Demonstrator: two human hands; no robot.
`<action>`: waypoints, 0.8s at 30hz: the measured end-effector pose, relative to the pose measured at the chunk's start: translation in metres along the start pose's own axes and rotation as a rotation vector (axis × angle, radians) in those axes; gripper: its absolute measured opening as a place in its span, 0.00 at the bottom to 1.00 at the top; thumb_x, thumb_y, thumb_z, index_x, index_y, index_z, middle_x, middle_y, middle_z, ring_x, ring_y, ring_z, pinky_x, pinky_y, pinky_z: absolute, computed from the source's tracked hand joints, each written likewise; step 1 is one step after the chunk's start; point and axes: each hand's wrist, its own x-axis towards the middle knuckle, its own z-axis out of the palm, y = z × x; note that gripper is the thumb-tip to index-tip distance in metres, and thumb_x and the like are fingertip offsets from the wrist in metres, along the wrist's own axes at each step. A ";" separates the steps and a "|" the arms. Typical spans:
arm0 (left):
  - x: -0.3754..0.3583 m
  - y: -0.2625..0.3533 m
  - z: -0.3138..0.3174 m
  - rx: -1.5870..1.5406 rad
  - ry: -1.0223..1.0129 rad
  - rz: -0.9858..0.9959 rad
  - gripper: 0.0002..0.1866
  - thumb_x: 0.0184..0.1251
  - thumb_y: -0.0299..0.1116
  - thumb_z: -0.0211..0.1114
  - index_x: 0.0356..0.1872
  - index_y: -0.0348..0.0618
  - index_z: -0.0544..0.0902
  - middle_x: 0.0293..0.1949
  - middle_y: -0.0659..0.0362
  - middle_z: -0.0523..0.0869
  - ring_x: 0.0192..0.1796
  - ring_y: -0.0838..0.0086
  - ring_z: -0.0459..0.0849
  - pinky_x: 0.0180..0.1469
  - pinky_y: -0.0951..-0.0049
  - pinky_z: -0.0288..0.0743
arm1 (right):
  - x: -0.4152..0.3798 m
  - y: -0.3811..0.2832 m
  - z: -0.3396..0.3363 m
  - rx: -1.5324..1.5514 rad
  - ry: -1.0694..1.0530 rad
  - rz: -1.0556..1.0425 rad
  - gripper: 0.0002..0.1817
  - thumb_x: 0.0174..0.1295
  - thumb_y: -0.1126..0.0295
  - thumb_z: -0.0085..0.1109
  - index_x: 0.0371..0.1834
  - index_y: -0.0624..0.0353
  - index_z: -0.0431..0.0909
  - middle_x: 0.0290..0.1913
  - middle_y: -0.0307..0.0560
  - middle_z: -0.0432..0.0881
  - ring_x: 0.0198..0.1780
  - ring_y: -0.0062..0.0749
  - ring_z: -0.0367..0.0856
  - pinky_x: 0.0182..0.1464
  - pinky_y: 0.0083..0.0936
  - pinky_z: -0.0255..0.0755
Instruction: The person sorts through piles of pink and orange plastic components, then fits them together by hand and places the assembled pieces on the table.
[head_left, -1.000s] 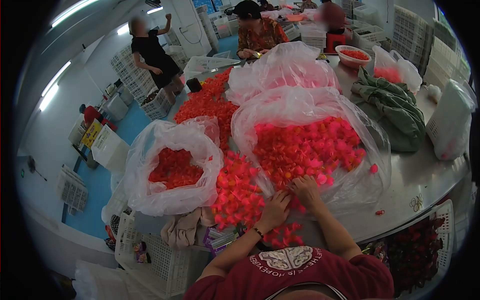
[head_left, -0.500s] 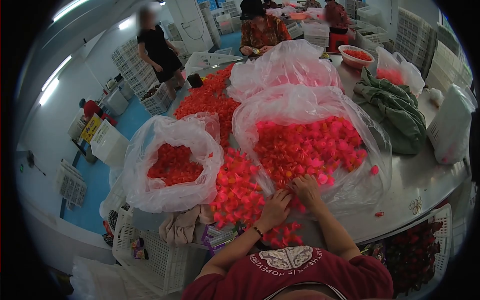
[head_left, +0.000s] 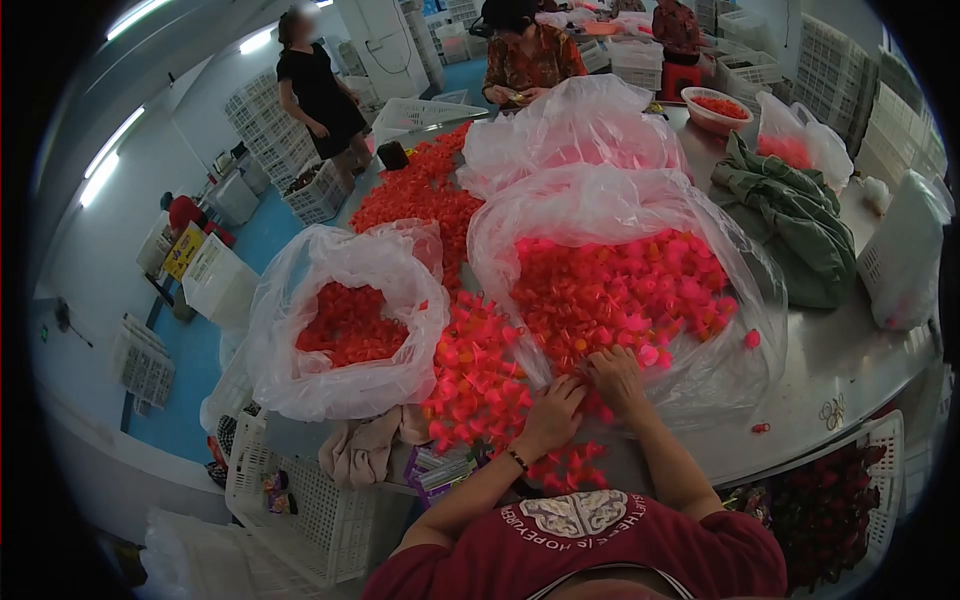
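1. at the lower centre of the frame, the left hand (head_left: 552, 412) and the right hand (head_left: 614, 380) are held side by side, fingers curled inward; whether anything is pinched in either grip cannot be told.
2. the pink-red pieces (head_left: 640, 290) are heaped in the large bag (head_left: 590, 205), just above the hands; small pieces appear to be handled at its near edge.
3. a light fingertip pinch would seem to be called for, as the film looks thin and easily dragged.
4. the pieces look like glossy plastic, flared and petal-like; the bag is crinkled and translucent.
5. at left centre, deeper red pieces (head_left: 350, 325) are ringed by a smaller bag (head_left: 300, 395).
6. toward the right, a creased green cloth (head_left: 790, 225) is spread on the smooth metal bench (head_left: 820, 360).
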 end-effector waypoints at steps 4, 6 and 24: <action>0.000 -0.003 0.003 -0.014 -0.013 -0.009 0.27 0.53 0.31 0.66 0.58 0.40 0.75 0.61 0.50 0.74 0.68 0.55 0.67 0.67 0.55 0.64 | 0.000 0.000 0.001 0.016 0.003 0.002 0.08 0.60 0.63 0.60 0.30 0.55 0.78 0.30 0.45 0.82 0.38 0.40 0.76 0.45 0.35 0.66; 0.000 -0.002 0.003 -0.015 -0.016 -0.008 0.27 0.53 0.31 0.66 0.58 0.40 0.75 0.61 0.50 0.74 0.68 0.55 0.68 0.67 0.56 0.64 | -0.001 0.001 0.002 0.021 0.001 0.003 0.08 0.60 0.63 0.60 0.30 0.55 0.79 0.30 0.45 0.82 0.38 0.40 0.76 0.45 0.36 0.66; 0.000 -0.001 0.002 -0.005 -0.013 -0.010 0.27 0.53 0.31 0.65 0.58 0.39 0.75 0.60 0.51 0.75 0.68 0.57 0.68 0.66 0.56 0.65 | -0.001 0.000 0.000 0.005 -0.006 0.012 0.08 0.62 0.63 0.57 0.32 0.54 0.78 0.31 0.45 0.83 0.40 0.40 0.77 0.46 0.35 0.66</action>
